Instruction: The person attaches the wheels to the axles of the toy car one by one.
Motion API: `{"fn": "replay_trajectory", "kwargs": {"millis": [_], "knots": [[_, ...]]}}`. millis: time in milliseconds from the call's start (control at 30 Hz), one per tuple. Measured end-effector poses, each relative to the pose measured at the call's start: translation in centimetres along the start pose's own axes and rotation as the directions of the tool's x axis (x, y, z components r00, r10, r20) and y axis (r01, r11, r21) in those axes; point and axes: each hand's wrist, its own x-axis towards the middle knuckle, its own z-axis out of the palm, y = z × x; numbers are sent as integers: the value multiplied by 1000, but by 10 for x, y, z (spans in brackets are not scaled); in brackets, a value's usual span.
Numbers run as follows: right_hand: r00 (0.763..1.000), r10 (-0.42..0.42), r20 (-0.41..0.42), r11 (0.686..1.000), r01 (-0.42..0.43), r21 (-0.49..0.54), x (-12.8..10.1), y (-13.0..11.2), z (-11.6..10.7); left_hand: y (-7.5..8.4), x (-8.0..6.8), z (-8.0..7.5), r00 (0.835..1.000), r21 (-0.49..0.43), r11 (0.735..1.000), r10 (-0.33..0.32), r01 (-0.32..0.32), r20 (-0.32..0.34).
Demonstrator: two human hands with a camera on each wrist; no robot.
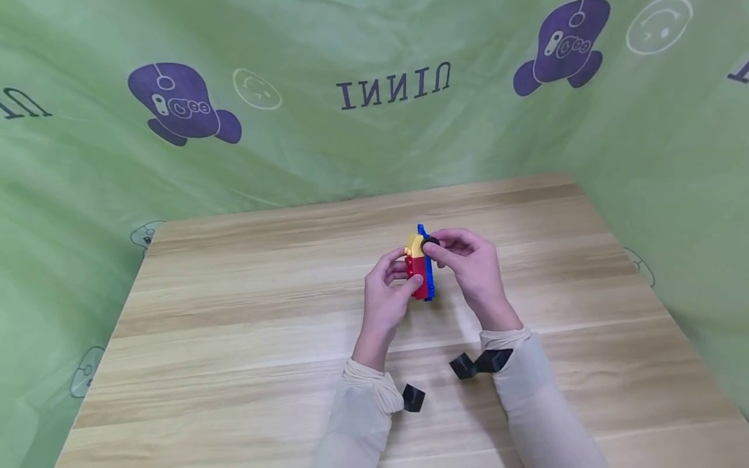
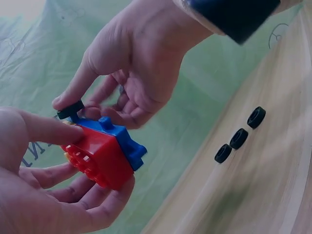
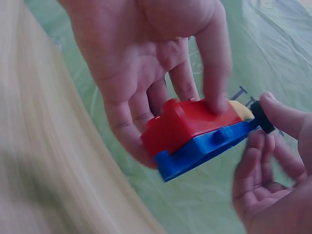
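nearest to us there's two sleeved forearms coming up from the bottom edge, with black straps at the wrists. both hands meet above the middle of the wooden table (image 1: 246, 312).

count-wise: one toy block car (image 1: 420, 268) made of a red block, a yellow block and a blue base plate, one black wheel (image 1: 431, 242) at its far end, and three more loose black wheels (image 2: 239, 138) lying in a row on the table in the left wrist view.

the car is held up off the table, long axis running away from us, the blue plate turned on edge to face right.

our left hand (image 1: 386, 294) has its fingers curled round the red block, thumb pressed on it. our right hand (image 1: 471, 263) pinches the wheel between thumb and index fingertip right against the blue plate's far end, other fingers loosely curled.

behind it all, the green printed cloth (image 1: 374, 97).
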Motion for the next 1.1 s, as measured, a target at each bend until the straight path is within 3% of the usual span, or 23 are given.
{"fn": "replay_trajectory", "kwargs": {"millis": [133,233,533,700,967,1100], "knots": [[990,82,112,997,-83,0,0,-3,-1,1,0,-2,999,12,1000,12,-13,34],[986,82,145,996,-77,-41,-1,-5,-1,1,0,-4,999,36,999,21,-22,49],[997,39,65,999,-37,-35,-4,-4,2,4,-1,-2,994,74,997,13,-21,107],[996,81,42,997,-82,12,-5,-4,-1,4,-2,0,986,81,997,2,-16,166],[991,132,-30,991,-132,0,-5,-2,-1,-1,-4,4,985,156,987,12,-39,174],[990,130,60,990,-126,-64,-1,-2,-9,-3,-1,2,989,113,993,4,-21,151]]}}
